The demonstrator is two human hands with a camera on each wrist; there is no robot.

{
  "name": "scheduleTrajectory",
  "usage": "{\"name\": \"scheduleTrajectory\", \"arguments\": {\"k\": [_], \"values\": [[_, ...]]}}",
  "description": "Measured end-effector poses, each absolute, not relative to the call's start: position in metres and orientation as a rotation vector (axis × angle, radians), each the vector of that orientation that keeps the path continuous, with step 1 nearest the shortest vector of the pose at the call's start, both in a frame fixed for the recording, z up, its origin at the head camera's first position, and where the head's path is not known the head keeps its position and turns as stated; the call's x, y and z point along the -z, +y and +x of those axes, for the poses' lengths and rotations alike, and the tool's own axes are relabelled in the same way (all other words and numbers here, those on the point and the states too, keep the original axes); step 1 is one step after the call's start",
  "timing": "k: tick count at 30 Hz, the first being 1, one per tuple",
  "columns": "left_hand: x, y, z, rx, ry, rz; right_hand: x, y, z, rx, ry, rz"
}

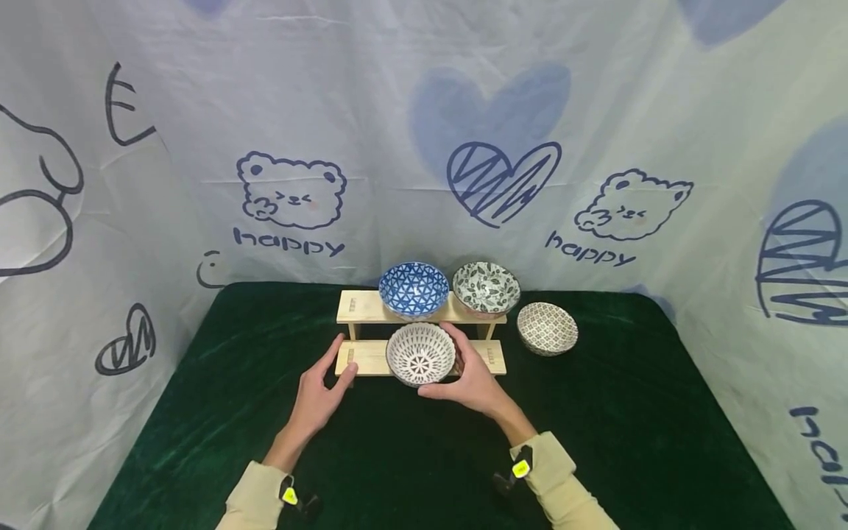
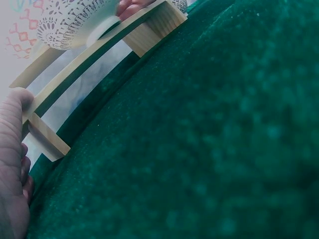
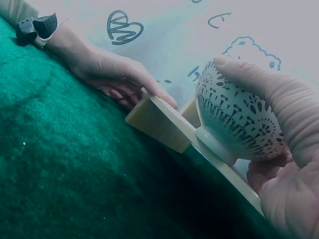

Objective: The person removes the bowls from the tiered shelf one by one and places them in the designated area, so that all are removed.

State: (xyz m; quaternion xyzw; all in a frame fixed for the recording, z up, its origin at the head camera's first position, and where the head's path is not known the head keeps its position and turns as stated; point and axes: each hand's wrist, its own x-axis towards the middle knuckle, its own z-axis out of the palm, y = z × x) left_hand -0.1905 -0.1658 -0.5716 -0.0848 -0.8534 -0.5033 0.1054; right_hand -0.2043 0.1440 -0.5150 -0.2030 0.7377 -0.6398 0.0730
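Note:
A white bowl with a dark petal pattern (image 1: 420,355) stands on the lower step of a two-step wooden display stand (image 1: 367,357). My right hand (image 1: 473,379) grips this bowl from the right, thumb along the near side and fingers behind. In the right wrist view, the foot of the bowl (image 3: 239,114) meets the board. My left hand (image 1: 318,394) holds the left end of the lower step, its thumb on the board and its other fingers by the end support. A blue triangle-patterned bowl (image 1: 414,289) and a green leaf-patterned bowl (image 1: 486,288) sit on the upper step.
A small brown-patterned bowl (image 1: 547,328) rests on the dark green cloth (image 1: 629,412), right of the stand. Behind the table hangs a pale curtain (image 1: 397,132) with bear and heart drawings.

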Motion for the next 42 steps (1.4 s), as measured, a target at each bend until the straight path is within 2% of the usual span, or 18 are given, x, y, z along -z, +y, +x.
{"name": "scheduleTrajectory", "arguments": {"k": [42], "values": [[0.5705, -0.1655, -0.1886, 1.501, -2.503, -0.255, 0.5199, 0.1389, -0.2021, 1.983, 2.208, -0.603]]}}
